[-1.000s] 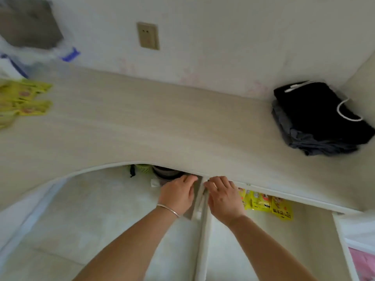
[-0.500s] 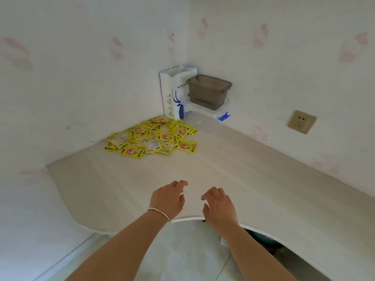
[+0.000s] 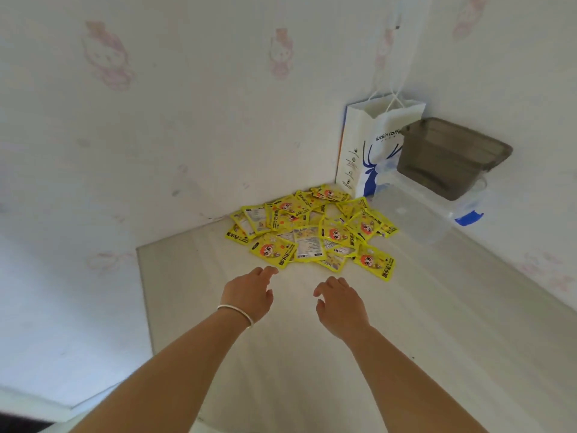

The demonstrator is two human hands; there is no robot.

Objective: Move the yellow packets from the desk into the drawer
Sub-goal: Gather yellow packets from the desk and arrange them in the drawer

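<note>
Several yellow packets (image 3: 312, 229) lie in a loose heap on the pale wooden desk (image 3: 437, 323), in the corner where two walls meet. My left hand (image 3: 248, 292), with a silver bracelet on its wrist, reaches over the desk with relaxed fingers; its fingertips are just short of the nearest packet. My right hand (image 3: 340, 303) hovers beside it, fingers loosely spread, a little further from the heap. Neither hand holds anything. The drawer is out of view.
A white paper bag (image 3: 371, 151) with a blue deer print stands in the corner behind the packets. Right of it a grey plastic bin (image 3: 449, 157) sits on a clear lidded box (image 3: 415, 210). The desk's left edge (image 3: 143, 292) runs near the wall.
The view has swung from the drawer under the desk to the desk corner. Both hands left the drawer and moved forward over the desk toward the packet heap.
</note>
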